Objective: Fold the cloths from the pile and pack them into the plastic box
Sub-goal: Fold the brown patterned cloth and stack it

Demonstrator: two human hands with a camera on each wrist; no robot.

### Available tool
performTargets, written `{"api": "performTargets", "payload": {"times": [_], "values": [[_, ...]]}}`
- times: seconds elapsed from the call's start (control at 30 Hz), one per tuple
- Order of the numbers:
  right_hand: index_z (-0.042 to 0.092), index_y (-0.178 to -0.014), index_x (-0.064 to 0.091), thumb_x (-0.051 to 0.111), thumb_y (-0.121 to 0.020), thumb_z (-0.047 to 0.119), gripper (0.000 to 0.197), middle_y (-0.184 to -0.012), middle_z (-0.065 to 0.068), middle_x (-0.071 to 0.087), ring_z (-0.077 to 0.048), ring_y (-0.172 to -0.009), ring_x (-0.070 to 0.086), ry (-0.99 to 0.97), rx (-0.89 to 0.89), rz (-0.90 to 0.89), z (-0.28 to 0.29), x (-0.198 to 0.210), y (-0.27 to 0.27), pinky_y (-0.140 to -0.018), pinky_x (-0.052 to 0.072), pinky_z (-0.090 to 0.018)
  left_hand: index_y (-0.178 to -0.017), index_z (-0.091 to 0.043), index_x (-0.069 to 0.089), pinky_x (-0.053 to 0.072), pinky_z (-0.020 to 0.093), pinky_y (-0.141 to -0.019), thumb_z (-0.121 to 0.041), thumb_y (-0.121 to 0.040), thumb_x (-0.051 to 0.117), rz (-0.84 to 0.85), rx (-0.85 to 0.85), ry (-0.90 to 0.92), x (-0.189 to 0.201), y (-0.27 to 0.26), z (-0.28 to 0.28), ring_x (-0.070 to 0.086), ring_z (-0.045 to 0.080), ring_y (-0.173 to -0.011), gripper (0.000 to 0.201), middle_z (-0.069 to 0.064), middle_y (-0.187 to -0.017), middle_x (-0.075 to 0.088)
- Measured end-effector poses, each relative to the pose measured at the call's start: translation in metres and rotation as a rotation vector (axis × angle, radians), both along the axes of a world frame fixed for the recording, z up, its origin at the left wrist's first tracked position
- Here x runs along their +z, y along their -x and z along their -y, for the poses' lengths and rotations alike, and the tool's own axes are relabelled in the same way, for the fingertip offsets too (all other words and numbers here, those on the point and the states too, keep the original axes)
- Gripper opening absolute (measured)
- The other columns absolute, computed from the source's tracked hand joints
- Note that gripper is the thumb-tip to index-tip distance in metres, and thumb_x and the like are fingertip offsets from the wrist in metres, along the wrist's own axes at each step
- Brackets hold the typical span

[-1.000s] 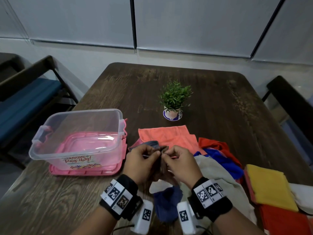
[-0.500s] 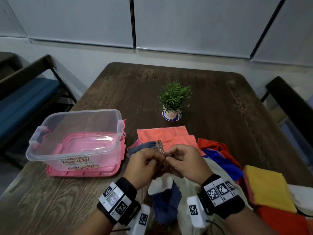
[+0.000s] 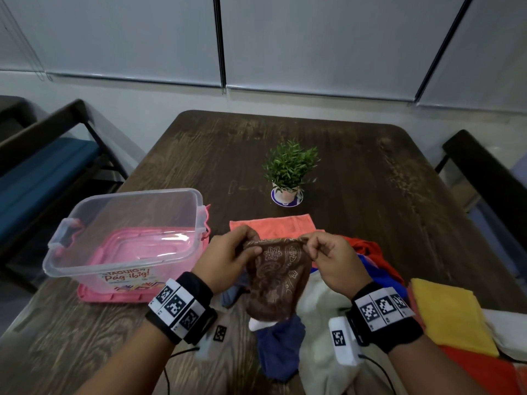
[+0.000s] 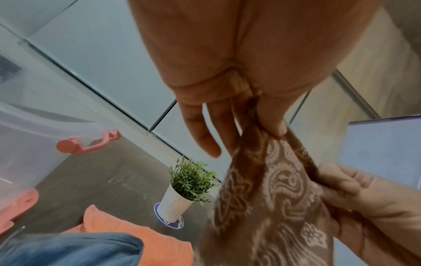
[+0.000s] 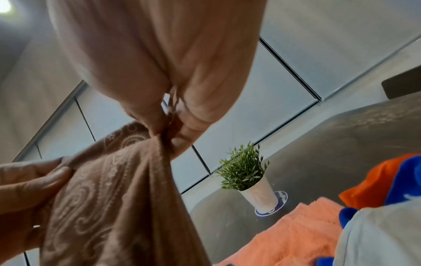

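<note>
A brown patterned cloth (image 3: 275, 276) hangs in the air between my hands, above the pile. My left hand (image 3: 228, 253) pinches its top left corner (image 4: 271, 136) and my right hand (image 3: 330, 255) pinches the top right corner (image 5: 168, 138). The top edge is stretched between them and the rest droops down. The clear plastic box (image 3: 125, 232) stands on its pink lid (image 3: 94, 295) to the left of my hands, with no cloth inside. The pile (image 3: 322, 317) of white, blue, red and yellow cloths lies below and to the right.
An orange cloth (image 3: 273, 226) lies flat on the wooden table (image 3: 370, 195) just beyond my hands. A small potted plant (image 3: 288, 172) stands at the table's middle. A yellow cloth (image 3: 447, 312) lies at right. Chairs stand at both sides of the table.
My hands have lifted and moved apart, drawing the brown cloth out of a bunch so that its patterned face now hangs spread between them.
</note>
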State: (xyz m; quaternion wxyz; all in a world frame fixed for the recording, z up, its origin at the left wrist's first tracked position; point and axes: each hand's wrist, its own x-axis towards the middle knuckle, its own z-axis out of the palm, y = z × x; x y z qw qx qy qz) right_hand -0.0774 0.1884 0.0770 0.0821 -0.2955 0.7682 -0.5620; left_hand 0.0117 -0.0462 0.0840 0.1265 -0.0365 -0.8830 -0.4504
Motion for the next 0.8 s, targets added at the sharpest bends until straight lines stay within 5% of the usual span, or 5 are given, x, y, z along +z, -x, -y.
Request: {"api": "performTargets", "payload": {"times": [0.17, 0.37, 0.57, 0.7, 0.8], "values": [[0.019, -0.097, 0.078, 0.066, -0.088, -0.006, 0.029, -0.102, 0.004, 0.074, -0.011, -0.101, 0.069, 0.019, -0.002, 0.028, 0.004, 0.007, -0.010, -0.091, 0.056, -0.031, -0.096, -0.024, 0.047, 0.049, 0.033, -0.062, -0.018, -0.087, 0.060, -0.142, 0.069, -0.140, 0.006, -0.006, -0.006, 0.059, 0.017, -0.067, 0.017, -0.002, -0.076, 0.060], [0.030, -0.093, 0.064, 0.077, -0.077, 0.001, 0.037, -0.090, -0.009, 0.069, -0.038, -0.079, 0.069, 0.067, -0.029, 0.064, 0.007, -0.001, -0.008, -0.073, 0.058, -0.058, -0.105, -0.026, 0.054, 0.054, 0.050, -0.071, -0.006, -0.086, 0.070, -0.069, 0.126, -0.282, 0.008, -0.011, -0.001, 0.063, 0.038, -0.076, 0.032, 0.021, -0.082, 0.065], [0.030, -0.108, 0.066, 0.080, -0.075, 0.002, 0.044, -0.089, 0.002, 0.074, -0.013, -0.086, 0.072, -0.074, -0.088, -0.029, 0.016, 0.013, 0.003, -0.083, 0.058, -0.044, -0.088, -0.026, 0.069, 0.051, 0.025, -0.076, -0.006, -0.083, 0.073, 0.010, 0.094, -0.068, 0.018, -0.002, 0.004, 0.068, 0.006, -0.082, 0.021, -0.008, -0.085, 0.073], [0.015, -0.093, 0.067, 0.067, -0.081, -0.008, 0.026, -0.108, -0.005, 0.068, -0.020, -0.106, 0.066, 0.276, -0.119, -0.297, 0.026, 0.050, 0.001, -0.091, 0.054, -0.034, -0.100, -0.011, 0.061, 0.047, 0.024, -0.094, -0.010, -0.090, 0.058, -0.267, 0.064, -0.166, 0.052, 0.006, 0.000, 0.060, 0.011, -0.114, 0.010, 0.004, -0.117, 0.064], [0.010, -0.099, 0.057, 0.060, -0.084, -0.012, 0.027, -0.115, -0.006, 0.068, -0.015, -0.113, 0.064, 0.092, -0.058, -0.278, 0.022, 0.038, -0.003, -0.094, 0.054, -0.033, -0.105, -0.015, 0.050, 0.047, 0.036, -0.091, -0.024, -0.094, 0.048, -0.137, -0.038, -0.090, 0.031, 0.004, -0.003, 0.058, 0.018, -0.102, 0.015, 0.007, -0.104, 0.060]]}}
